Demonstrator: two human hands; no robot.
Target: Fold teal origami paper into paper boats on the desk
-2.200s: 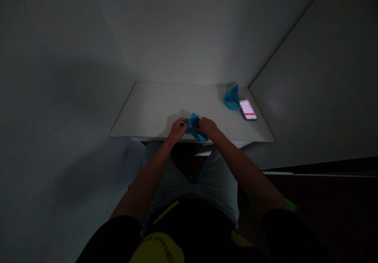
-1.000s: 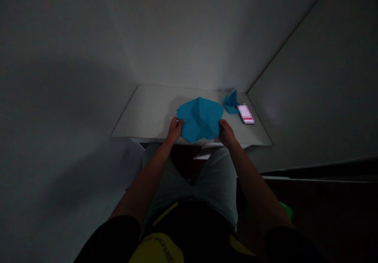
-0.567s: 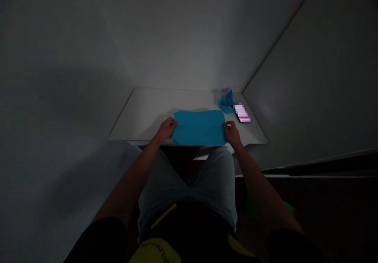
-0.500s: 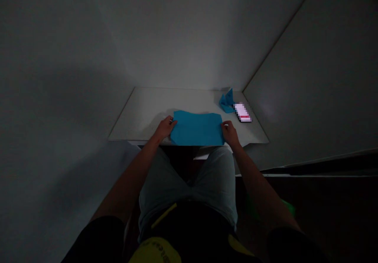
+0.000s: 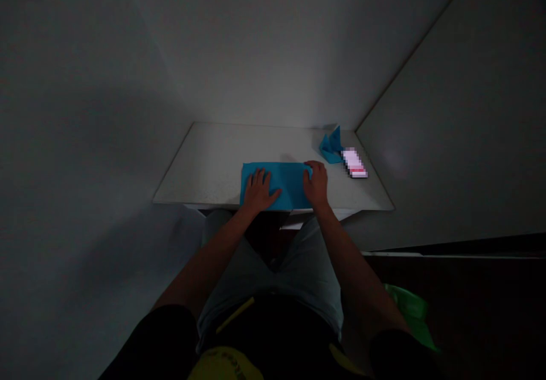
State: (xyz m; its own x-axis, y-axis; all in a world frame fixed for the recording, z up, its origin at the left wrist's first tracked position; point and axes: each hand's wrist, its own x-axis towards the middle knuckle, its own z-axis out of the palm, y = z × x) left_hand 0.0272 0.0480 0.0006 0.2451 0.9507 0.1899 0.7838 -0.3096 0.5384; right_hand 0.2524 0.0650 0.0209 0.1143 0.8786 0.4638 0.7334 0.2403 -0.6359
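A blue sheet of paper (image 5: 292, 184) lies flat along the front edge of the small white table. On its left half my left hand (image 5: 258, 195) rests palm down, fingers spread and thumb out to the right. My right hand (image 5: 316, 185) sits over the sheet's right end, its fingers curved near the far corner and the thumb apart from them on the paper. Part of the right edge is hidden under that hand. Behind it stands a folded blue paper piece (image 5: 331, 145) with pointed tips.
A lit phone (image 5: 354, 162), its screen blurred out, lies at the right beside the folded piece. The white table (image 5: 205, 164) meets walls at the back and right. A green object (image 5: 409, 306) is low at the right, in the dark.
The sheet, held up by both ends before, now lies flat on the table. My left hand has moved right onto it; my right hand has shifted left over its end.
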